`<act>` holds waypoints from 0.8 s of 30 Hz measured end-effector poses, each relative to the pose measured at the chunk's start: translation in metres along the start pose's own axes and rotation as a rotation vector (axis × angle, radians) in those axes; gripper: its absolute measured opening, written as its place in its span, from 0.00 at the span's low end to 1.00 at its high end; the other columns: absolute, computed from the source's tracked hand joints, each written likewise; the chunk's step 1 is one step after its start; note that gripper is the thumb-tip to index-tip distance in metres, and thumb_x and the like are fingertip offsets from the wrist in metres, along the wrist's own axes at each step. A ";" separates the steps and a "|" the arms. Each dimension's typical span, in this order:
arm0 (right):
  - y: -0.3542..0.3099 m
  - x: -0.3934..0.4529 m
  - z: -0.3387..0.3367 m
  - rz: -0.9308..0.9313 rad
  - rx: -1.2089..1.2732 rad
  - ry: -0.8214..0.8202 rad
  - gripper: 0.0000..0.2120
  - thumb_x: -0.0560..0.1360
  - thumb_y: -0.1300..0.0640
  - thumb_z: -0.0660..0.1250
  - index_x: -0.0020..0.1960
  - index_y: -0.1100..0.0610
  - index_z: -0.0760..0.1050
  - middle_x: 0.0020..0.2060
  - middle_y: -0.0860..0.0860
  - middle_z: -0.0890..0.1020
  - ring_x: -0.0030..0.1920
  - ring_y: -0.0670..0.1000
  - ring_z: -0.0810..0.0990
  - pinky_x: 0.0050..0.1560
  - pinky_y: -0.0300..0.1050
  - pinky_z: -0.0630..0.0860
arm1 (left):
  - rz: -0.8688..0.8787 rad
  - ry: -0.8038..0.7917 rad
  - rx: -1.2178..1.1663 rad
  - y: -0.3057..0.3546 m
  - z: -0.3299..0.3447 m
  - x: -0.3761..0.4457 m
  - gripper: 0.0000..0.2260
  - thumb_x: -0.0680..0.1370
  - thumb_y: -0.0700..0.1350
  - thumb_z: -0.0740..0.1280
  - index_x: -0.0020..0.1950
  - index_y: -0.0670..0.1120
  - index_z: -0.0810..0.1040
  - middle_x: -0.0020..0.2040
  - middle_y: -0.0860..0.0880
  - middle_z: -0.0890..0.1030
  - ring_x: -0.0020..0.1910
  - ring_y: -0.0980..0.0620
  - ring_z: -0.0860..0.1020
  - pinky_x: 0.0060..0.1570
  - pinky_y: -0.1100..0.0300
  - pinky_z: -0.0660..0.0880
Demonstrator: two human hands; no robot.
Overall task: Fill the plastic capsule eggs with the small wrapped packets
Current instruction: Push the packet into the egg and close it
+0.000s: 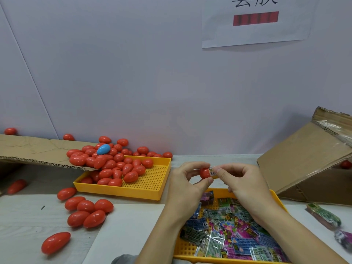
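The left hand pinches a red capsule egg between thumb and fingers, holding it up above the near edge of the table. The right hand meets it from the other side, its thumb and fingertips pinching a small wrapped packet that sits right at the egg's open end; how far it has gone in I cannot tell. Directly beneath the hands lies a yellow tray of packets, heaped with green, pink and blue wrappers. To the left, farther back, a second yellow tray holds a mound of red eggs spilling off a cardboard flap, with one blue egg on top of the pile. More loose red eggs lie scattered on the table at the left, one well apart and nearest me. At the right a cardboard box stands tilted, and a few stray packets lie beside the near tray. A paper sign hangs on the wall.
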State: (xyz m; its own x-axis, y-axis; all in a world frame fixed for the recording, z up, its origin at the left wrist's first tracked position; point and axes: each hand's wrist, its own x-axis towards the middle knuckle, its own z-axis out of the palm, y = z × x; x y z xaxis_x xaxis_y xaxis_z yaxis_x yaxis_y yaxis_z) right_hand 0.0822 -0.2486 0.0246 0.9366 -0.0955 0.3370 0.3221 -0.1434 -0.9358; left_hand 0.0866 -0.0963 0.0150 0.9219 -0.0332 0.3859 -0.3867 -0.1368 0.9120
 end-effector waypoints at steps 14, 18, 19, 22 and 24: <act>0.004 -0.003 0.003 -0.152 -0.231 0.011 0.09 0.76 0.59 0.71 0.50 0.45 0.81 0.42 0.43 0.82 0.48 0.41 0.79 0.42 0.37 0.76 | -0.072 0.102 -0.190 -0.002 -0.001 0.002 0.10 0.74 0.40 0.75 0.53 0.49 0.83 0.49 0.50 0.85 0.51 0.55 0.84 0.50 0.60 0.81; 0.007 -0.003 0.005 -0.175 -0.319 -0.002 0.09 0.75 0.56 0.72 0.53 0.46 0.81 0.42 0.41 0.82 0.48 0.39 0.79 0.41 0.39 0.77 | -0.093 0.129 -0.272 -0.004 -0.001 0.004 0.09 0.74 0.40 0.76 0.53 0.48 0.83 0.50 0.48 0.85 0.51 0.53 0.84 0.50 0.58 0.81; 0.007 -0.003 0.006 -0.183 -0.335 -0.002 0.09 0.75 0.55 0.73 0.53 0.46 0.81 0.42 0.41 0.82 0.47 0.39 0.79 0.41 0.39 0.78 | -0.097 0.132 -0.287 -0.005 -0.001 0.004 0.09 0.74 0.40 0.76 0.53 0.48 0.83 0.51 0.48 0.86 0.51 0.53 0.84 0.51 0.57 0.82; 0.007 -0.003 0.007 -0.193 -0.343 0.000 0.09 0.74 0.53 0.74 0.52 0.44 0.80 0.41 0.40 0.82 0.47 0.38 0.79 0.42 0.39 0.79 | -0.100 0.126 -0.313 -0.006 -0.001 0.005 0.09 0.74 0.39 0.75 0.53 0.47 0.83 0.51 0.47 0.86 0.52 0.52 0.84 0.52 0.55 0.82; 0.006 -0.004 0.007 -0.202 -0.348 0.005 0.10 0.73 0.51 0.74 0.51 0.41 0.78 0.42 0.40 0.81 0.47 0.39 0.79 0.41 0.39 0.79 | -0.102 0.106 -0.327 -0.008 -0.001 0.005 0.09 0.75 0.39 0.75 0.53 0.47 0.83 0.51 0.47 0.86 0.52 0.50 0.85 0.53 0.53 0.82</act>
State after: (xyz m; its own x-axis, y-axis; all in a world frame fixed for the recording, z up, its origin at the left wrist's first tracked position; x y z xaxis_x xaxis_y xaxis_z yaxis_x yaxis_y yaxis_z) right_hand 0.0815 -0.2423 0.0166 0.8585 -0.0358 0.5116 0.4327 -0.4847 -0.7601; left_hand 0.0943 -0.0946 0.0102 0.9553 0.0694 0.2872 -0.2953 0.1906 0.9362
